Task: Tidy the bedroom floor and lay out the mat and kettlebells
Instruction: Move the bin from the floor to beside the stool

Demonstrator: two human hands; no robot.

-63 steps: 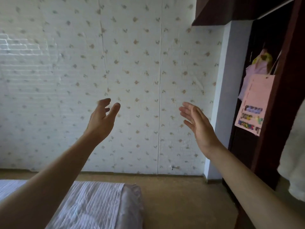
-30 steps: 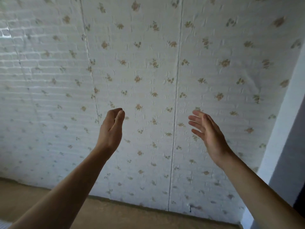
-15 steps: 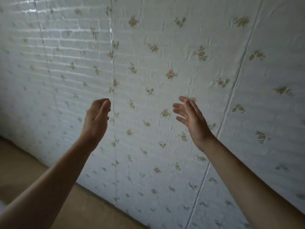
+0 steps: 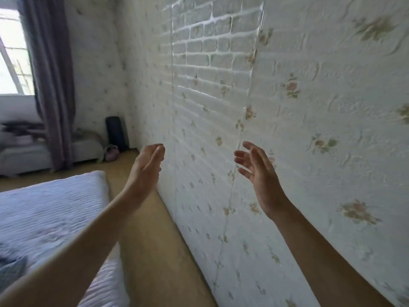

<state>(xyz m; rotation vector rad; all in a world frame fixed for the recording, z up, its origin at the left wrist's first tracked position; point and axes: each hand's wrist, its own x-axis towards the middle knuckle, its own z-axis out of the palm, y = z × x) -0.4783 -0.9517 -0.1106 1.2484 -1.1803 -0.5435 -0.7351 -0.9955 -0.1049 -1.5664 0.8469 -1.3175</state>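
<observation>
Mat (image 4: pixel 116 134) stands rolled in the far corner, well apart from both hands: left hand (image 4: pixel 145 171) fingers (image 4: pixel 158 151) loosely curled together, right hand (image 4: pixel 261 176) fingers spread, both holding nothing.

Bare left hand (image 4: pixel 145 171), bare right hand (image 4: pixel 262 180), bare forearms (image 4: pixel 321 258)

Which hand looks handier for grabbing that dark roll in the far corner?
Probably the left hand: empty, open, and on the side of the dark roll. The right hand, also empty, is over by the wallpapered wall.
</observation>
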